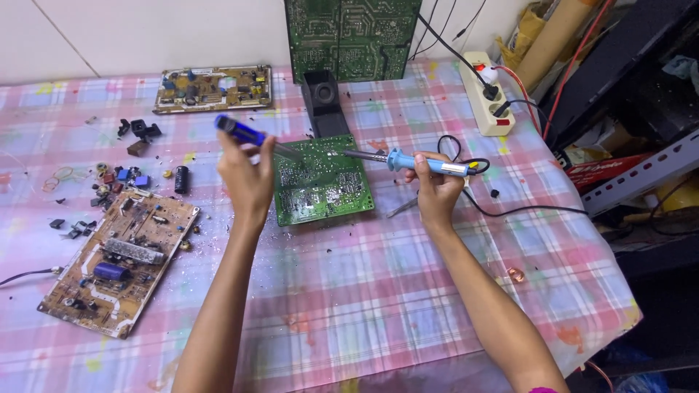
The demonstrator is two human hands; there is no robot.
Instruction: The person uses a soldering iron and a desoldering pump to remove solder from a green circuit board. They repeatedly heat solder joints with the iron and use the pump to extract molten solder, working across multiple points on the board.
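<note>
A counter point(408, 306) under a pink and blue checked cloth carries everything here. At its far edge a large green circuit board point(353, 36) stands upright against the wall, with a black stand point(324, 105) at its foot. On the near left lies a brown circuit board point(120, 262) crowded with parts, and a second brown board point(213, 89) lies flat farther back on the left. In the middle, flat on the cloth, is a smaller green circuit board point(322, 180), solder side up, just in front of the black stand. A white power strip point(486, 93) sits at the far right with plugs in it. The left hand point(246, 178) is closed around a blue desoldering pump point(244, 132), whose tip slants down over the green board's left part. The right hand point(437, 189) is wrapped around the blue handle of a soldering iron point(408, 160) (its black cord loops off to the right), the metal tip reaching leftward over the same board. Whether either tip touches the board cannot be told. Loose small components point(120, 178) lie scattered on the left of the cloth.
</note>
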